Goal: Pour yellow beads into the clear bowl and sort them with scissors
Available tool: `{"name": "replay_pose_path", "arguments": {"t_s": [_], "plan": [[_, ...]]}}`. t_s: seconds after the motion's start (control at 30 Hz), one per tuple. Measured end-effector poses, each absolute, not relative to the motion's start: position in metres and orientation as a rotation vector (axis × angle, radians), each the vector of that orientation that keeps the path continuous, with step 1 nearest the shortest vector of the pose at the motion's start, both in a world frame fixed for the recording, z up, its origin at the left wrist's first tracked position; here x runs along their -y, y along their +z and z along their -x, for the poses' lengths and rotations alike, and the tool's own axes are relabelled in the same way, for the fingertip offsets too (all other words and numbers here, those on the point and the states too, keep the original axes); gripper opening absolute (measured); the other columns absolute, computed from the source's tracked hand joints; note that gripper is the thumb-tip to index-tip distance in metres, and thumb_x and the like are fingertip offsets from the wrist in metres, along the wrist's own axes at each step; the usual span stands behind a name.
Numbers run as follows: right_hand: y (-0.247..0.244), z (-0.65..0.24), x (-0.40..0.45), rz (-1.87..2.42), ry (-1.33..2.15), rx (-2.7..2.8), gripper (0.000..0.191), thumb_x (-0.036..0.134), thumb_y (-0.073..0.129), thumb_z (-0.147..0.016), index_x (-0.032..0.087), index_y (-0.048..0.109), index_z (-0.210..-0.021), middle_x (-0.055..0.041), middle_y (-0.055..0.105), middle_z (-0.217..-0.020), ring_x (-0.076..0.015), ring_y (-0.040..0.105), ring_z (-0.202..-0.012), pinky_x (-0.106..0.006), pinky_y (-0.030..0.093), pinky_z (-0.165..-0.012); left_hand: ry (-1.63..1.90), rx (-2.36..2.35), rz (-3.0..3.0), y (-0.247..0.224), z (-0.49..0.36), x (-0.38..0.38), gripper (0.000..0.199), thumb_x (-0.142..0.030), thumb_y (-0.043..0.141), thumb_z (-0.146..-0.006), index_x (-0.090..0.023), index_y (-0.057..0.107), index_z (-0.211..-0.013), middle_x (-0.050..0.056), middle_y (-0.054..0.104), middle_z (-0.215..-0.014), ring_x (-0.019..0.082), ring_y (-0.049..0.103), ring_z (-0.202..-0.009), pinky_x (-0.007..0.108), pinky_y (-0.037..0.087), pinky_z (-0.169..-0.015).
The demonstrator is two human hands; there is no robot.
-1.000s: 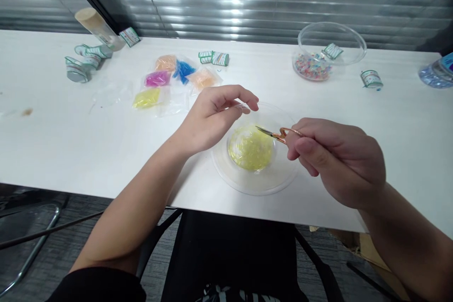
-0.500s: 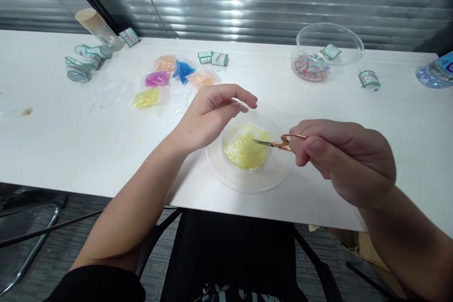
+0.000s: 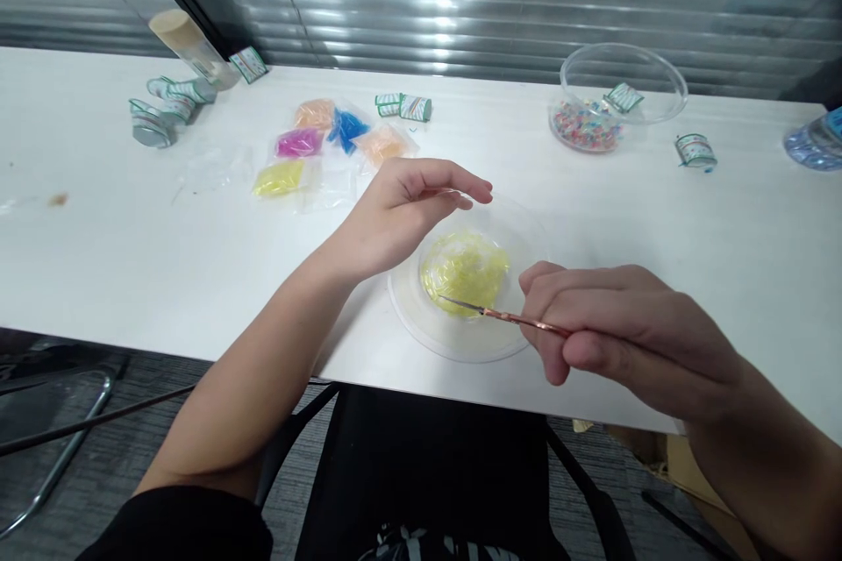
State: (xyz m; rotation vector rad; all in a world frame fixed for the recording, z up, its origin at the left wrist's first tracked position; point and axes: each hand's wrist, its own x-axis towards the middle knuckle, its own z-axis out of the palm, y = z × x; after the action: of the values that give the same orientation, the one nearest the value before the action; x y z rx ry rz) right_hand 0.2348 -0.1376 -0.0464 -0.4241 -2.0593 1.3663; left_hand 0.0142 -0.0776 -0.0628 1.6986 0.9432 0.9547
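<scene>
In front of me on the table stands a round clear plastic bowl, with a mass of yellow, glossy bits at its bottom. My left hand arches over the bowl's far left side, thumb and forefinger apart, fingertips near the far rim; I cannot tell if they touch it. My right hand is closed on small scissors with copper-coloured handles, held over the bowl's near right side. Their thin blades point left across the yellow bits and look closed, seen edge-on.
Small bags of yellow, pink, blue and orange bits lie left. Green-white packets are scattered behind. A clear tub of coloured bits stands back right, a water bottle at far right, a beige-capped bottle back left.
My right hand has come nearer to me and turned, so the scissors now show edge-on, lower over the bowl. My left hand has kept its pose. The view has shifted slightly.
</scene>
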Motion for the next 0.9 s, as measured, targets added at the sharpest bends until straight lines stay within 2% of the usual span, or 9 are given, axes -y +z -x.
{"name": "replay_pose_path", "arguments": {"t_s": [0.3, 0.53, 0.8, 0.9], "plan": [[-0.0523, -0.2283, 0.1420, 0.420, 1.259, 2.277, 0.023, 0.026, 0.041, -0.102, 0.017, 0.054, -0.086, 0.0016, 0.059, -0.076, -0.0098, 0.052, -0.073, -0.032, 0.036, -0.090, 0.893, -0.906, -1.663, -0.0641, -0.0164, 0.0795, 0.027, -0.006, 0.052, -0.082, -0.021, 0.074, -0.089, -0.001, 0.074, -0.102, 0.020, 0.067, -0.107, 0.039, 0.055, -0.099], [-0.0543, -0.2298, 0.1421, 0.510, 1.137, 2.336, 0.017, 0.022, 0.041, -0.101, 0.017, 0.053, -0.090, 0.0008, 0.058, -0.082, -0.0098, 0.051, -0.076, -0.032, 0.036, -0.085, 0.853, -0.917, -1.640, -0.0610, -0.0181, 0.0807, 0.024, -0.011, 0.054, -0.086, -0.022, 0.074, -0.094, 0.000, 0.071, -0.112, 0.022, 0.063, -0.116, 0.043, 0.051, -0.105], [-0.0534, -0.2288, 0.1402, 0.729, 0.936, 2.274, 0.015, 0.019, 0.043, -0.099, 0.017, 0.054, -0.090, -0.0013, 0.058, -0.082, -0.0112, 0.053, -0.079, -0.027, 0.042, -0.076, 0.877, -0.906, -1.634, -0.0630, -0.0178, 0.0793, 0.026, -0.009, 0.055, -0.086, -0.023, 0.073, -0.097, 0.000, 0.070, -0.115, 0.023, 0.062, -0.117, 0.044, 0.052, -0.104], [-0.0528, -0.2314, 0.1394, 0.829, 0.927, 2.189, 0.014, 0.019, 0.045, -0.098, 0.018, 0.056, -0.090, -0.0008, 0.057, -0.081, -0.0106, 0.051, -0.074, -0.026, 0.042, -0.070, 0.873, -0.925, -1.628, -0.0637, -0.0173, 0.0794, 0.026, -0.010, 0.054, -0.086, -0.023, 0.072, -0.099, 0.001, 0.069, -0.116, 0.023, 0.062, -0.116, 0.043, 0.054, -0.101]]}}
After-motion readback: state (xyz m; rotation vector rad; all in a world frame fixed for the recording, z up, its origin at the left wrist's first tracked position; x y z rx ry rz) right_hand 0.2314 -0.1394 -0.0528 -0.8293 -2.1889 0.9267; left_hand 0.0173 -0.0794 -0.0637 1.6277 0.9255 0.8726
